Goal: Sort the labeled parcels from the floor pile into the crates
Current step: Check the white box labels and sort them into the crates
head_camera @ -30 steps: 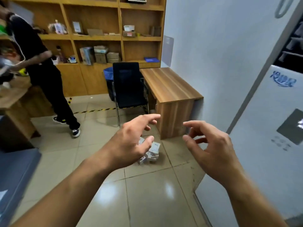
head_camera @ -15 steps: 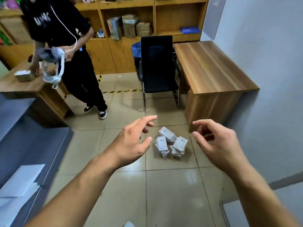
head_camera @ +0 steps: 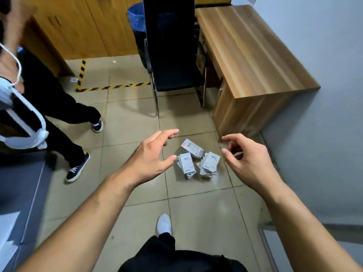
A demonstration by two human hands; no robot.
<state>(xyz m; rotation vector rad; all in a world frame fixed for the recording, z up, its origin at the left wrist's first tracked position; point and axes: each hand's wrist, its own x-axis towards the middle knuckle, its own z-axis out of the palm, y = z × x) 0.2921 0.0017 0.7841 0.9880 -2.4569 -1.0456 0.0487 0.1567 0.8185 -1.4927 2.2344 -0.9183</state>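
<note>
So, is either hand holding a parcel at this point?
No, the left hand and right hand are both empty, with the parcels lying on the floor between them.

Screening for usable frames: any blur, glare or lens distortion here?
Head view: wide-angle lens skews the desk edges; soft light glare on the floor tiles; the bystander at left is motion-blurred; the left hand, right hand and parcel pile are fairly sharp, labels unreadable.

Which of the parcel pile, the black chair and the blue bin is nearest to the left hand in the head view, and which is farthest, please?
1. The parcel pile, on the floor just right of the left hand.
2. The black chair, farther ahead.
3. The blue bin, behind the chair's left side.
</note>
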